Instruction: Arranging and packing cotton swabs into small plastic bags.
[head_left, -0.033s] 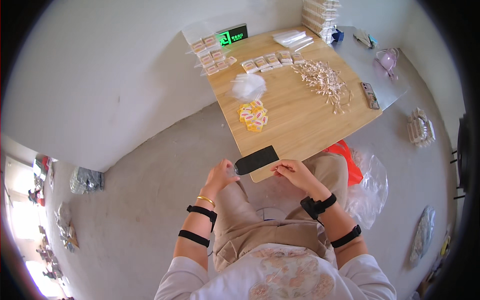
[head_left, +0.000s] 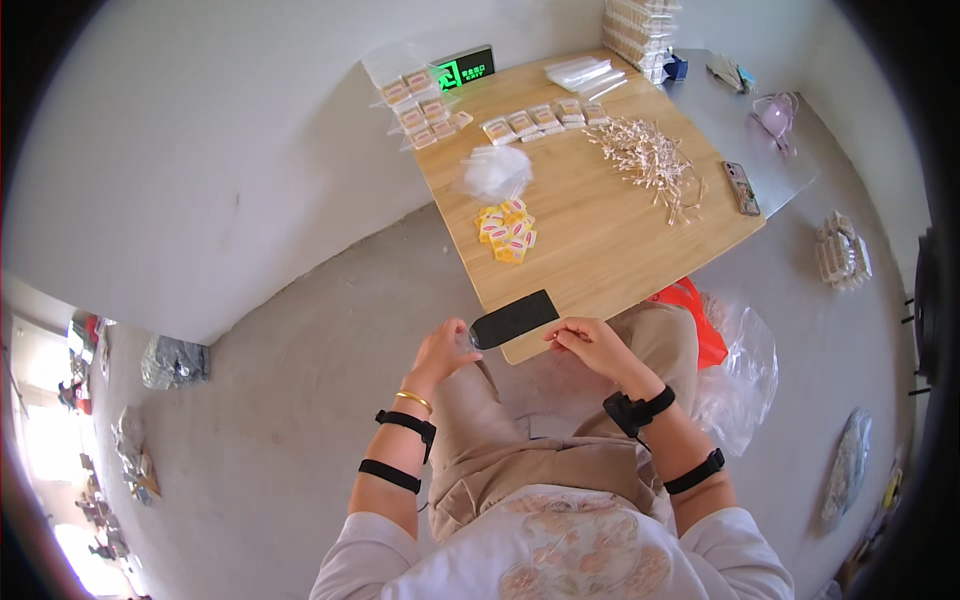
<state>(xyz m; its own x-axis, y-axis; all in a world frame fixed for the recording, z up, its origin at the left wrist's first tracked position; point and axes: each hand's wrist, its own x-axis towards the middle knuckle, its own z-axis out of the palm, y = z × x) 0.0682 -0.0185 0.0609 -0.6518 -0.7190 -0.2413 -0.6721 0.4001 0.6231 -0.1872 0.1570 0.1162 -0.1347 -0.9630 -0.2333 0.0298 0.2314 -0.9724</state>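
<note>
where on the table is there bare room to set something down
The widest bare patch of the table lies between the yellow cards, black pad and stick pile. It's crowded along the far side, with packets and plastic sleeves.

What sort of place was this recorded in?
Probably a packing workroom: loose cotton swabs and yellow cards lie heaped on a wooden table, with a tall stack of packs at its far end.

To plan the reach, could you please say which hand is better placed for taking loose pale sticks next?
Probably the right hand: it is nearer the loose pale sticks on the table, while the left hand is farther off, at the left end of the black pad.
</note>
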